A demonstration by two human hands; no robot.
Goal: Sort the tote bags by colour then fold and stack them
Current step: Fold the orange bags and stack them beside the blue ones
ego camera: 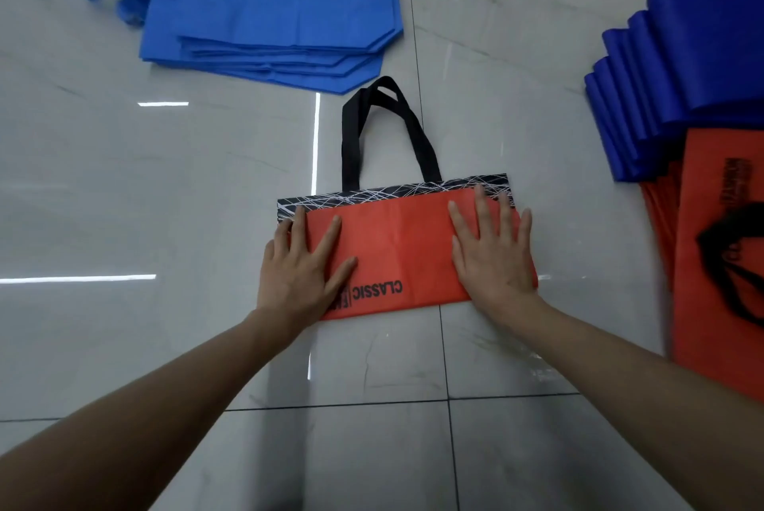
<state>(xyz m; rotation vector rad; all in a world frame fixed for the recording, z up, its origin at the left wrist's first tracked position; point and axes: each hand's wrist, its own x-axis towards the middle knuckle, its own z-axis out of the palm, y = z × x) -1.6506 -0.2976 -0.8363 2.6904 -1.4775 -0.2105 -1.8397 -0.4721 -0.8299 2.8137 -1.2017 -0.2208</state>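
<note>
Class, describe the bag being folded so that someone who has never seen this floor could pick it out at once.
On the grey tiled floor, look in the middle, below the blue stack. Both hands press flat on an orange bag folded in half. Unlike the other orange bags at right, it lies alone, its black handles pointing away.

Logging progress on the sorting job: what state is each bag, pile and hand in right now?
Orange tote bag: folded up, flat on floor, handles out.
Left hand: open, pressing bag.
Right hand: open, pressing bag.
Blue stack: flat, unfolded.
Mixed pile: blue over orange, fanned.
</note>
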